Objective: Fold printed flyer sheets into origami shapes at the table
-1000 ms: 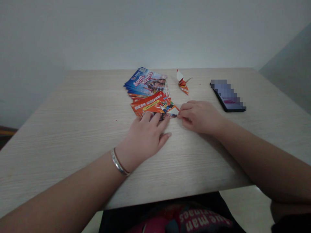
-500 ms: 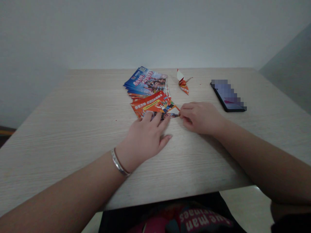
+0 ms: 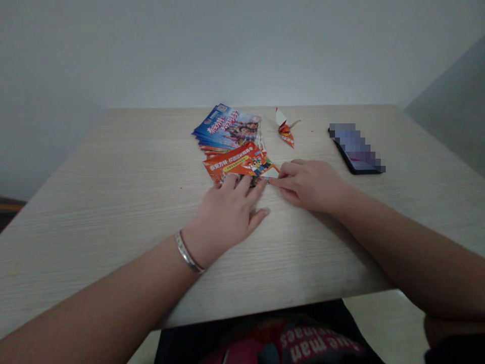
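Head view: a pale wood-grain counter (image 3: 102, 202) spans the scene and carries everything else. The left hand (image 3: 231, 215) lies palm down on it, fingers spread over the near edge of a folded flyer (image 3: 237, 161); it holds that paper by touch and grasps nothing. The right hand (image 3: 314, 184) is partly curled, with one finger stretched out to the flyer's near edge. Whether the thumb nips the paper from below, I cannot tell.

That finger is what has changed: a moment ago the right fingertips were gathered at the flyer's right-hand corner, and now one reaches inward along the edge, just beside the left fingers. The left hand has stayed in place. I take this as pressing along the fold, with the left hand keeping the paper steady.

Behind the flyer is a fanned stack of flyers (image 3: 227, 129), blue on top; the folded one sits on the near side of it and seems to overlap its front edge. To the right, well apart, lies a phone (image 3: 352, 146).

The folded flyer's long axis runs left to right across the counter, its printed line rising slightly toward the right. Its right end narrows to a corner pointing at the right hand.

Smaller again, a folded paper bird (image 3: 285, 130) stands between stack and phone, and a silver bracelet (image 3: 187, 253) circles the left wrist.
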Demonstrator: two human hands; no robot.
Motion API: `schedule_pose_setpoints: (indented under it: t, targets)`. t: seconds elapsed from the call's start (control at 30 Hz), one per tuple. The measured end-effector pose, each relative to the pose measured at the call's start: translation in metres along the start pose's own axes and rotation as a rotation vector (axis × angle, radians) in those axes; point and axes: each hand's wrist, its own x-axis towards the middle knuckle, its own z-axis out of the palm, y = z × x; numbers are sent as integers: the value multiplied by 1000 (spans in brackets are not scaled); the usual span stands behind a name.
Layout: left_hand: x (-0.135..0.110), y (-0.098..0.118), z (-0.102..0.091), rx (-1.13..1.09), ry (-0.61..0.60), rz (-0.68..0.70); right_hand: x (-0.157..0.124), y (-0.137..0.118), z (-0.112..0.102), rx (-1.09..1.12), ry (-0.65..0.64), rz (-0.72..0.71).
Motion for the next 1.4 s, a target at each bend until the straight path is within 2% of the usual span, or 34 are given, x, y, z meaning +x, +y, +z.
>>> schedule_pose_setpoints:
  t: [0.33, 0.5, 0.67, 0.77, 0.97, 1.27, 1.4]
  targets:
    - [-2, -3, -2, -11, -51, 22, 0, 2, 2, 29, 25, 22]
    - [-7, -11, -1, -7, -106, 60, -2, 4, 1, 27, -14, 25]
    - [-9, -18, -15, -33, -222, 38, -4, 7, 0, 38, -35, 19]
    - [-8, -20, -23, -40, -252, 7, -6, 9, 2, 46, -30, 15]
    - [-6, -24, -26, 6, -262, -62, -6, 11, 4, 56, -21, 33]
    - [-8, -32, -26, 138, -272, 58, -7, 13, 7, 72, 3, -1]
    - [-6, -40, -20, 117, -200, -53, -7, 11, 7, 70, -1, 6]
